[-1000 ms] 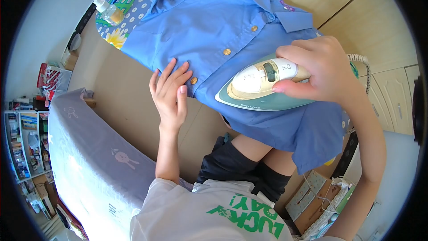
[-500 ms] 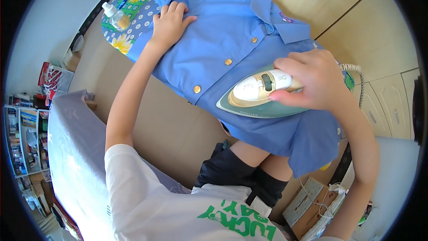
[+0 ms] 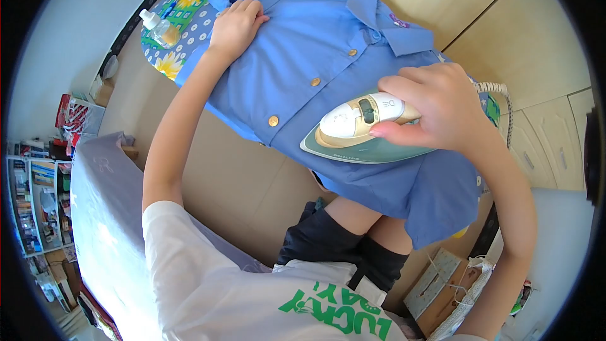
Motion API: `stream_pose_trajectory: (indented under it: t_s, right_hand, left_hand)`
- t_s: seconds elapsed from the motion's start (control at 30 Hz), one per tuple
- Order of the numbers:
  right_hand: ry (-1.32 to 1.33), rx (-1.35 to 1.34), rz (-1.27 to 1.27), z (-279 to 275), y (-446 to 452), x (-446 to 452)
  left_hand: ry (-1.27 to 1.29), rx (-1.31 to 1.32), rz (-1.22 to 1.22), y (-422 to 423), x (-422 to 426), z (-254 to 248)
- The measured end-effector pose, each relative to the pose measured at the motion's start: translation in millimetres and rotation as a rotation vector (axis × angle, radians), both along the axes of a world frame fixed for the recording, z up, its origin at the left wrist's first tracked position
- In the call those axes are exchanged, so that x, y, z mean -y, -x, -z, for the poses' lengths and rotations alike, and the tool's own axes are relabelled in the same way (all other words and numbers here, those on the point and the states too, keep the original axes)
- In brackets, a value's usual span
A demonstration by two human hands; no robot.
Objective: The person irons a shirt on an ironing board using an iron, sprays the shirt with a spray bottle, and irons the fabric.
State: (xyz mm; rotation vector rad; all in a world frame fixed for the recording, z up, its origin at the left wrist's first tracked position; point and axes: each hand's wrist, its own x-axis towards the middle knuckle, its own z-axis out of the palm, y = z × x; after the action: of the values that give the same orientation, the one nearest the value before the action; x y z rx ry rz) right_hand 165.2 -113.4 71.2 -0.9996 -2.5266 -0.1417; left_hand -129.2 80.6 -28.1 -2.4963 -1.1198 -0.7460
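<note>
A blue shirt [image 3: 284,57] with gold buttons lies over a flower-patterned ironing board [image 3: 196,31]. My right hand [image 3: 442,107] is wrapped round the handle of a green and white iron [image 3: 353,126], whose soleplate rests on the lower part of the shirt. Near the collar at the board's far left end, my left hand [image 3: 238,27] has its fingers curled against the blue cloth, gripping it. Beside that hand, a clear spray bottle [image 3: 163,33] with a white top lies on the board.
Wooden cabinets [image 3: 505,44] stand behind the board at the right. A coiled cord [image 3: 499,88] trails from the iron. At the left are a covered bed [image 3: 120,215] and a bookshelf [image 3: 41,202]. A box [image 3: 435,284] with cables is at the lower right.
My left hand has gone from the shirt's near edge up to the collar end, and its fingers have curled into the cloth. The iron has shifted only slightly in my right hand.
</note>
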Motion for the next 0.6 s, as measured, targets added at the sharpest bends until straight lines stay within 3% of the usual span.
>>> stream_pose_trajectory:
  t_s: [0.13, 0.2, 0.33, 0.43, 0.6]
  right_hand:
    - [-0.039, -0.011, 0.057, 3.3, 2.3, -2.5]
    - [-0.051, -0.029, 0.100, 5.3, 4.7, -4.0]
    - [-0.044, -0.043, 0.205, 6.3, 6.2, -4.9]
    - [0.036, -0.023, 0.099, 0.2, -0.5, -9.5]
    - [0.211, 0.100, -0.141, -12.8, -10.8, -5.9]
  left_hand:
    - [-0.027, 0.062, 0.033, -2.8, 42.7, -16.3]
    - [0.298, 0.214, 0.196, -2.0, 79.4, -25.3]
    - [0.515, 0.490, 0.178, -12.7, 172.4, -18.9]
    - [0.354, 0.312, 0.107, -11.2, 191.9, 8.1]
    - [0.371, 0.331, 0.145, -2.0, 190.1, 20.7]
